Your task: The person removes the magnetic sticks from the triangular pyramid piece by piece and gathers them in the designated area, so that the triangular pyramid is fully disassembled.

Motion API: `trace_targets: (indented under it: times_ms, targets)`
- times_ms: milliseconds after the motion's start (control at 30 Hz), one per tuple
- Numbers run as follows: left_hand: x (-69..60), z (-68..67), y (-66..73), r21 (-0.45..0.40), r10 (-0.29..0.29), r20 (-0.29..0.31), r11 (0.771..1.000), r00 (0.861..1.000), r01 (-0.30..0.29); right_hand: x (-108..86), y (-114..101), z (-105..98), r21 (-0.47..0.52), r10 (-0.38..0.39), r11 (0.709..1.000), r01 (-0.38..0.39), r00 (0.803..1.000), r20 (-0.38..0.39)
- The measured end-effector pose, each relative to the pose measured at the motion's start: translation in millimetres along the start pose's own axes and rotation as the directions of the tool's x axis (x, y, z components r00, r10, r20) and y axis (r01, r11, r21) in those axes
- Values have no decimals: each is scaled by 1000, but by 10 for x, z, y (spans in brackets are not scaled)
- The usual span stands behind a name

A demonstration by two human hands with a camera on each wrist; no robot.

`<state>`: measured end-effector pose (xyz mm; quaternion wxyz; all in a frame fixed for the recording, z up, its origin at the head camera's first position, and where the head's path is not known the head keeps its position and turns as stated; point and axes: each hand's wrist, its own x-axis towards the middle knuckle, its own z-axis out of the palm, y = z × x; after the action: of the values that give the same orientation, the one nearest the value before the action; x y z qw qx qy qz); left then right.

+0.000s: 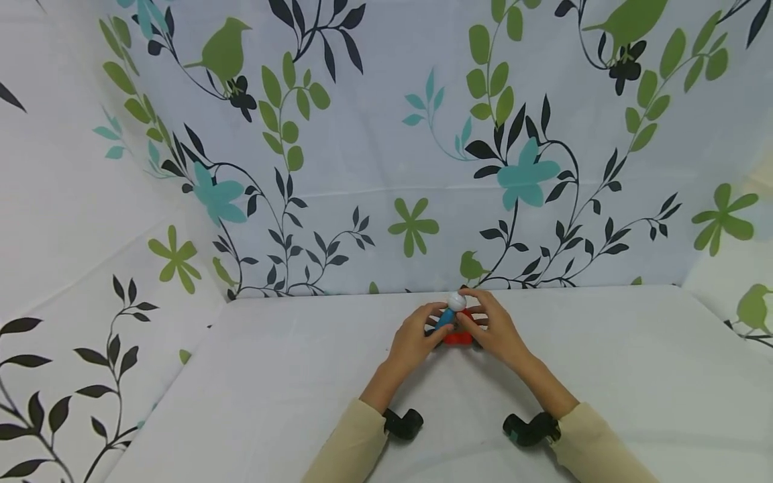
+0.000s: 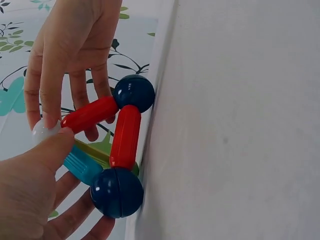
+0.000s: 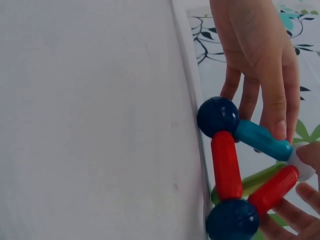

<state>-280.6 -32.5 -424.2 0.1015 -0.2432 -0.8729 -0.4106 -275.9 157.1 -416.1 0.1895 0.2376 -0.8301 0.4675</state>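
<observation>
A small frame of toy magnetic rods and balls stands near the table's far edge. A white ball (image 1: pixel 457 302) tops it; navy balls (image 2: pixel 134 94) form lower corners. One red rod (image 3: pixel 226 165) links two navy balls, another red rod (image 3: pixel 273 190) slopes up to the white ball, and so does a blue rod (image 3: pixel 262 139). Behind them shows a yellow-green rod (image 2: pixel 93 153). My left hand (image 1: pixel 413 339) pinches the blue rod, thumb close to the white ball. My right hand (image 1: pixel 498 329) holds the white ball, fingertip on it, beside the sloping red rod.
The white-covered table (image 1: pixel 290 389) extends around the frame. Beyond its far edge hangs a leaf-and-bird patterned cloth (image 1: pixel 374 168). Dark wrist-worn devices (image 1: pixel 531 429) stick out at both beige sleeves (image 1: pixel 347 443).
</observation>
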Motion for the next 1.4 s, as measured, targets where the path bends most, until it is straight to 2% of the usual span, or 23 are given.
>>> trace_targets:
  times_ms: [233, 367, 500, 733, 1400]
  targets:
    - [0, 11, -54, 33, 0, 11, 999, 1000, 0, 26, -36, 55, 66, 63, 996, -59, 996, -65]
    - [5, 9, -64, 30, 33, 5, 999, 999, -33, 31, -38, 50, 60, 70, 996, -65, 995, -76]
    - [20, 3, -54, 12, 54, -3, 998, 999, -54, 47, -40, 23, 62, 50, 997, -46, 997, -66]
    - [19, -9, -34, 16, 53, 5, 998, 999, -53, 58, -9, 21, 53, 24, 998, -21, 998, -55]
    - [-4, -33, -54, -7, 26, 63, 1000, 998, -26, 35, -62, 25, 68, 67, 996, -64, 997, -47]
